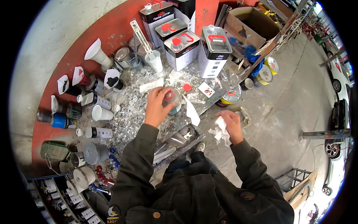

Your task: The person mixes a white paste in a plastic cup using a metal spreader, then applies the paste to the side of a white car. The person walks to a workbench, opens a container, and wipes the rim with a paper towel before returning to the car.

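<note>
My left hand (156, 106) is closed, its fingers round the top of a small round container (173, 98) with a reddish centre and a teal side, standing on the paint-spattered bench (128, 100). Out to the right, beyond the bench edge, my right hand (232, 126) grips a crumpled white tissue (220, 132). Beside the container a strip of white paper (192, 112) hangs toward the bench edge. A loose red cap (187, 87) and a printed white card (206, 90) lie just past it.
Several rectangular metal cans (214, 52) stand at the back, near a white cup (154, 62) holding a measuring stick (141, 34). Bottles and tins (97, 100) line the left side. Below the front edge is an open drawer (175, 143). Paint buckets (230, 96) sit on the floor.
</note>
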